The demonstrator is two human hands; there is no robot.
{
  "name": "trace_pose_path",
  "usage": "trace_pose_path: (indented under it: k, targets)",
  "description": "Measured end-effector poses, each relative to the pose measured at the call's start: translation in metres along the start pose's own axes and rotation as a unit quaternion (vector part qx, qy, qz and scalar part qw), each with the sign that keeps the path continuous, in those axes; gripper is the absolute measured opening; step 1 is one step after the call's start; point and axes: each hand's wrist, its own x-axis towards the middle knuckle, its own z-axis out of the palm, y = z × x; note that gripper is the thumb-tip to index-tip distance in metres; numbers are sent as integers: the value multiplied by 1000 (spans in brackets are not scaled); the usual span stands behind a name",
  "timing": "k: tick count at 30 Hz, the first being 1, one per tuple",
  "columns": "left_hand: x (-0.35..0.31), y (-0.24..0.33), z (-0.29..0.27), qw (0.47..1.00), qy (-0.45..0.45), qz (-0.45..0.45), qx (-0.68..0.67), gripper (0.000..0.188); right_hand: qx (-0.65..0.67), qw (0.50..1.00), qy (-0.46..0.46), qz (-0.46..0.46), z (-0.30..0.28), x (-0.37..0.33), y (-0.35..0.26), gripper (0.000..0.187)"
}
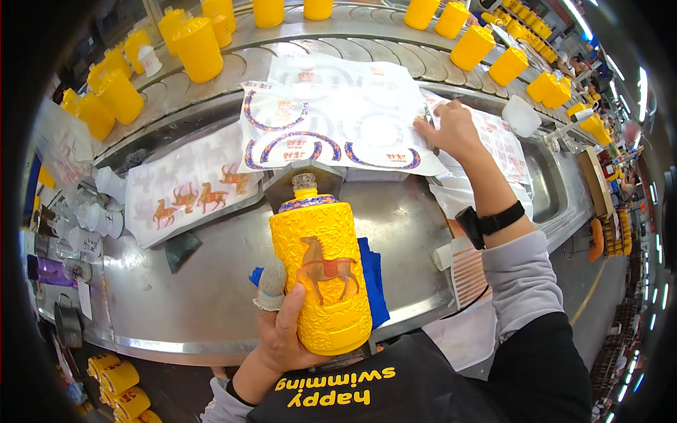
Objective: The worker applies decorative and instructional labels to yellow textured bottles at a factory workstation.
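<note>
My left hand is wrapped round the lower left side of a yellow embossed bottle, which stands upright in front of me. A knitted finger cover sits on one of its fingers. On the bottle's front is a brown horse decal; a blue patterned band rings its shoulder below the clear neck. My right hand reaches to the right edge of a white decal sheet printed with curved bands. Its fingers are bent together there, and what lies between them is too unclear to name.
A sheet of horse decals lies at the left on the metal worktop. A blue cloth lies behind the bottle. Yellow bottles stand along the conveyor at the back. At the right are a sink and a slotted tray.
</note>
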Motion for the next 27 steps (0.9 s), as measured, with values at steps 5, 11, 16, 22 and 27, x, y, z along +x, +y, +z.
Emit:
trace_pose_path:
  k: [5, 11, 16, 22, 27]
  targets:
    - [-3, 2, 0, 1000, 14, 2, 26, 104, 53, 981, -152, 107, 7, 14, 1, 62]
    - [-11, -1, 2, 1000, 16, -5, 26, 99, 104, 974, -132, 155, 28, 13, 18, 51]
    - [-9, 1, -2, 999, 20, -8, 35, 99, 84, 983, -88, 138, 26, 13, 9, 38]
    - [-4, 0, 3, 999, 24, 2, 31, 99, 130, 977, -23, 165, 30, 15, 24, 28]
    - [-1, -4, 5, 999, 37, 0, 1, 98, 150, 983, 39, 95, 23, 18, 28, 21]
